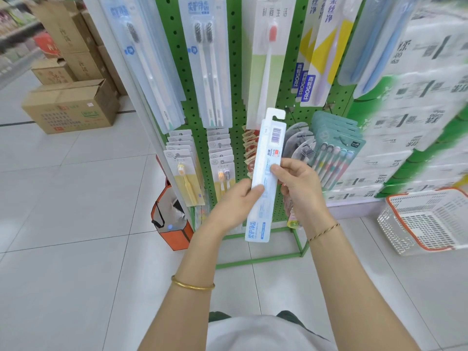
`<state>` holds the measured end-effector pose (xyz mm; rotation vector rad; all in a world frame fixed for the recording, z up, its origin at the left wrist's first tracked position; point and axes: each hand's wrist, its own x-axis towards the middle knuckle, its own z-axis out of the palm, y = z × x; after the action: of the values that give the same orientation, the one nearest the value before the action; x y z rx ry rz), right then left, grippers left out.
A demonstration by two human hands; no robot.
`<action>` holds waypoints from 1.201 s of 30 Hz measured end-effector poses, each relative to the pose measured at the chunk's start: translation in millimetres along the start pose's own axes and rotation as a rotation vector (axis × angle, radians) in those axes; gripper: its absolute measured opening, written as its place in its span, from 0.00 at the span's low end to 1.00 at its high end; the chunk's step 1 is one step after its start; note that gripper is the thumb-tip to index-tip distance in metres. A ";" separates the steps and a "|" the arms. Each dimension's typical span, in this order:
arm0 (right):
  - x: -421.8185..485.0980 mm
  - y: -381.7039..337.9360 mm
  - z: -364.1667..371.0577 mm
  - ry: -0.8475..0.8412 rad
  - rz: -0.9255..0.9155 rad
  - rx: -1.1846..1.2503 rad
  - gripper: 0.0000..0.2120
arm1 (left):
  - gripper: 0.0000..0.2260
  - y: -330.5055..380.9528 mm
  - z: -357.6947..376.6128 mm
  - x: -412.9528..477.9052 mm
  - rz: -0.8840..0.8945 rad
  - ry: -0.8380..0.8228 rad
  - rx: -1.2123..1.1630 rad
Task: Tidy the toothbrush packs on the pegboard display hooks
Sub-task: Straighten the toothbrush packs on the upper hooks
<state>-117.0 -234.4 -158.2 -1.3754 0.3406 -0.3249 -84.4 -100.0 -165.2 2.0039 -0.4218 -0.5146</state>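
Observation:
A long white and pale-blue toothbrush pack stands upright in front of the green pegboard, its back with the barcode facing me and its hang hole at the top. My left hand grips its left edge at mid-height. My right hand pinches its right edge a little higher, thumb on the front. Other toothbrush packs hang on hooks above, among them a two-brush pack and a red-headed brush pack. Smaller packs hang in rows below, yellow ones at left and a multicolour set at right.
Cardboard boxes stand on the tiled floor at the left. An orange bag leans at the foot of the rack. A white and orange plastic basket sits on the floor at the right, under stacked tissue packs.

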 end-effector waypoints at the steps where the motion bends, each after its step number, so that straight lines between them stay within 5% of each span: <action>1: -0.9 -0.1 -0.1 -0.023 -0.010 -0.011 0.04 | 0.11 4.4 -2.0 2.6 0.017 0.039 -0.050; 5: -4.7 -1.7 0.8 -0.124 -0.023 -0.032 0.05 | 0.20 26.7 -17.3 13.7 0.089 0.220 -0.195; 9: -4.8 -1.7 -0.3 -0.173 -0.014 -0.085 0.04 | 0.14 44.5 -31.5 25.4 0.156 0.347 -0.316; 25: -5.3 -12.2 0.5 -0.239 -0.070 -0.216 0.07 | 0.18 48.1 -26.8 40.1 0.170 0.497 -0.291; 31: -0.7 -9.4 -0.1 -0.226 -0.080 -0.178 0.03 | 0.05 43.8 -22.5 36.2 0.210 0.395 -0.229; 36: 0.1 -12.7 0.7 -0.216 -0.068 -0.079 0.04 | 0.15 25.1 -19.6 26.5 0.184 0.177 -0.240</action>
<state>-117.0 -235.9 -145.6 -1.4868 0.1294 -0.2183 -53.7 -110.1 -139.3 1.7424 -0.4095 -0.2574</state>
